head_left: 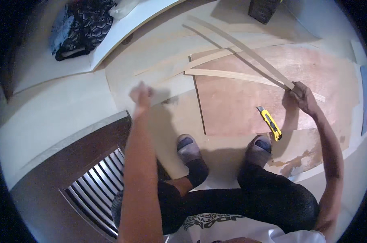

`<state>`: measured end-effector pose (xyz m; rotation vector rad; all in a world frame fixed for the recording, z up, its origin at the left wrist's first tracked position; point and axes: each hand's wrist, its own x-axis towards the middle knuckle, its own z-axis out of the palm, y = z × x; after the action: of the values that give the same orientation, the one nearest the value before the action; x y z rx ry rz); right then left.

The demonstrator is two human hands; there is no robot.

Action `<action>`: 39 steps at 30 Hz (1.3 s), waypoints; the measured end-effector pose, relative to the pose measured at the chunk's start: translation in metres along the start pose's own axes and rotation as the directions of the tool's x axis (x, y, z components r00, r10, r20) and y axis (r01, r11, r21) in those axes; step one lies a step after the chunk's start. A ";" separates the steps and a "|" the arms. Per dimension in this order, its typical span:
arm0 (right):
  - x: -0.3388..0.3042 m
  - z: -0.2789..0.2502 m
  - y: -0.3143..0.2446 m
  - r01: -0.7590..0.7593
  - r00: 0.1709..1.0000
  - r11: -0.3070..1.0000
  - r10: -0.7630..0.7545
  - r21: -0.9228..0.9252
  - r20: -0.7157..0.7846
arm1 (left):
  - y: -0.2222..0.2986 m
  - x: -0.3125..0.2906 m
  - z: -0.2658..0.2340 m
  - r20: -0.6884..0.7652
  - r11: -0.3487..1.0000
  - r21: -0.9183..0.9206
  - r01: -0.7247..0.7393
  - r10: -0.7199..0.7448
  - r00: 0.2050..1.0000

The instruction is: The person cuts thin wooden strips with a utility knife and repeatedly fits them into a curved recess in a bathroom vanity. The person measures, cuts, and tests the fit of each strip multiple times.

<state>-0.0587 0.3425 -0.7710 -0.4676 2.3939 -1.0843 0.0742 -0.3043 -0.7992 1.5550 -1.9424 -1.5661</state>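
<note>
R fingers (299, 88) curled round wd strip (242, 45); L fingers (141, 91) blurred, gap unclear.

This looks like a room in a home, judging by the dark slatted furniture (96, 180), the white shelf (104, 46) with a patterned bundle (90, 24) on it, and the soft-looking slippers (189, 150) on the person's feet. The floor (220, 141) is a makeshift workspace: a thin reddish sheet (232, 109) lies on it, with pale strips (228, 75) and a yellow knife (269, 123) on top.
</note>
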 end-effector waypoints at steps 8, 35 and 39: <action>-0.004 0.004 -0.007 -0.036 0.996 0.979 0.018 -0.202 -0.090 | -0.028 -0.025 0.112 0.294 0.800 -0.418 0.429 -0.328 0.898; 0.098 0.060 -0.098 0.333 0.900 0.921 -0.374 -0.201 -0.224 | 0.289 -0.226 0.054 0.367 0.287 -0.930 0.230 0.699 0.613; 0.019 0.054 -0.100 0.257 0.966 0.965 -0.257 0.048 -0.004 | 0.227 -0.289 0.111 0.449 0.500 -0.861 0.092 0.664 0.599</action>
<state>-0.0343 0.2373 -0.7300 -0.7796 2.3448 -1.2471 -0.0121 -0.0348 -0.5401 0.0484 -1.1360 -2.5972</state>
